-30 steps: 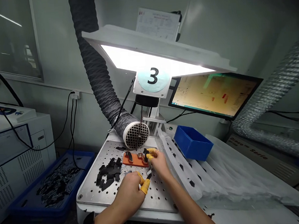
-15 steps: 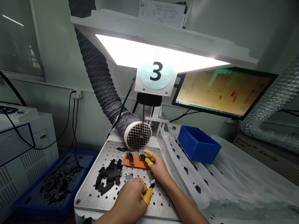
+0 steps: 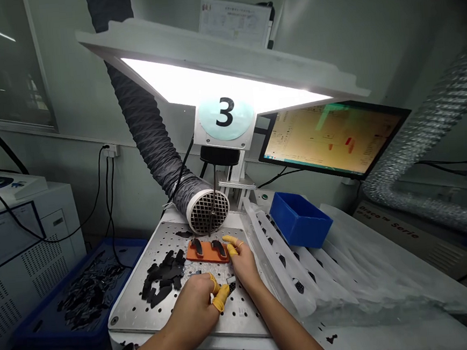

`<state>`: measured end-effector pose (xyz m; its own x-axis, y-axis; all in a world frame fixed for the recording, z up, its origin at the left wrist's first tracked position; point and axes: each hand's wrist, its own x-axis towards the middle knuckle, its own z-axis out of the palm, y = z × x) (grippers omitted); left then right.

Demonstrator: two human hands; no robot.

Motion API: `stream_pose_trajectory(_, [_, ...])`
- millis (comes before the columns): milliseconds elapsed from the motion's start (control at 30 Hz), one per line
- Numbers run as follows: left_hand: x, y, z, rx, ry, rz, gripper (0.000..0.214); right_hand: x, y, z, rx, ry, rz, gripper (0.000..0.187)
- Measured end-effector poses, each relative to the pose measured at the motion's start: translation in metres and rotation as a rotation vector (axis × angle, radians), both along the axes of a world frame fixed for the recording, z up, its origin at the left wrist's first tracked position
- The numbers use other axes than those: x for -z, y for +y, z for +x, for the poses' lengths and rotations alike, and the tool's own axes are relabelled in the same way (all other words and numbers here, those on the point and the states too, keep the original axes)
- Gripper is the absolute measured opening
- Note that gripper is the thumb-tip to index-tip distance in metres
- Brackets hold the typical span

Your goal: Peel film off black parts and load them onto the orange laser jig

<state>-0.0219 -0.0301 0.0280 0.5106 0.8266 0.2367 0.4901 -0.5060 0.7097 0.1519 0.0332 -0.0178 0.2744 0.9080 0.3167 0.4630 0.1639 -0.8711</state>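
Note:
My left hand (image 3: 201, 304), in yellow finger cots, is closed in a pinch on a small black patterned piece (image 3: 231, 287) with a pale end. An orange block (image 3: 207, 256) lies on the perforated metal plate (image 3: 148, 320) and carries two curved black parts, a left one (image 3: 197, 247) and a right one (image 3: 218, 247). My right hand (image 3: 242, 258), also in yellow finger cots, is at the block's right end, thumb and index finger apart beside the right part. Whether it touches the block is unclear. A pile of flat black pieces (image 3: 164, 275) lies left of the block.
Behind the block stand a thin upright rod (image 3: 215, 198) and a gridded duct mouth (image 3: 209, 212). Overhead hangs a lit panel (image 3: 210, 85). To the right are a blue bin (image 3: 299, 221) and white wrapping (image 3: 284, 279) holding small black pieces. A blue tray (image 3: 31, 326) sits lower left.
My right fingers have come away from the right black part, which now shows fully on the orange block. My left hand still pinches the small piece. The whole view has shifted slightly.

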Motion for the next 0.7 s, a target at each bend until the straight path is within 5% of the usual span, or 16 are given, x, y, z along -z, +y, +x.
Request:
stream_pose_trajectory(467, [-0.003, 0.001, 0.001, -0.025, -0.065, 0.035, 0.036, -0.006, 0.003, -0.005, -0.011, -0.410, -0.127, 0.047])
stream_pose_trajectory(700, [-0.008, 0.003, -0.003, -0.048, -0.057, 0.015, 0.036, -0.008, -0.006, -0.007, -0.025, -0.371, -0.067, 0.047])
